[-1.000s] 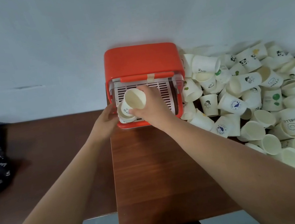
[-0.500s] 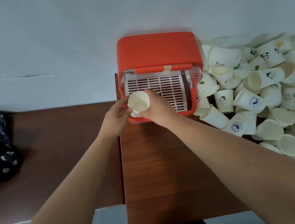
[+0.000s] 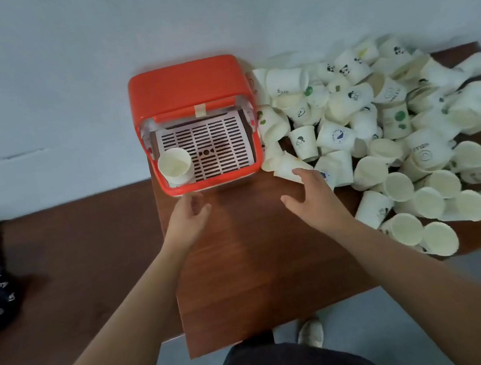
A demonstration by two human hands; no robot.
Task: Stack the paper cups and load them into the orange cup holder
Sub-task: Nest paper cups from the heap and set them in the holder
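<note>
Orange cup holder (image 3: 185,88) ahead, left hand (image 3: 187,220) grip relaxed, right hand (image 3: 312,195) grip spread, empty

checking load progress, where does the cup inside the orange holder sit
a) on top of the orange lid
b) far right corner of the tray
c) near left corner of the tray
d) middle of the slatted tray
c, the cup stands upright in the near left corner of the slatted tray inside the orange cup holder, and the rest of the tray is bare.
</note>
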